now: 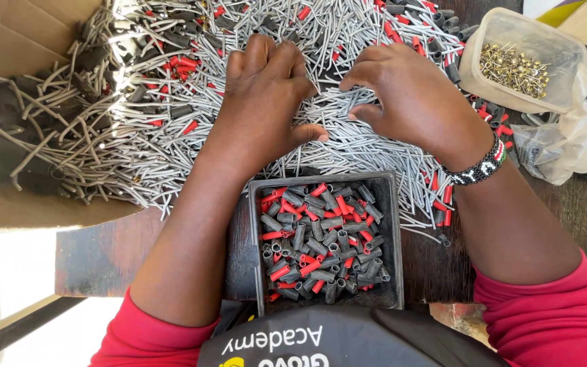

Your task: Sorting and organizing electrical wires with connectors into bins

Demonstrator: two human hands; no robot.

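Under the left hand (266, 95), grey wire pieces (368, 146) lie hidden

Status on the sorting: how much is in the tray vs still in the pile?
Done: the black tray is nearly full of short red and black sleeves. In hand: the left hand and right hand both rest on the pile of grey wires; whether either pinches a piece cannot be told. Left: many red and black sleeves lie mixed in that pile. The clear tub of brass pins sits apart.
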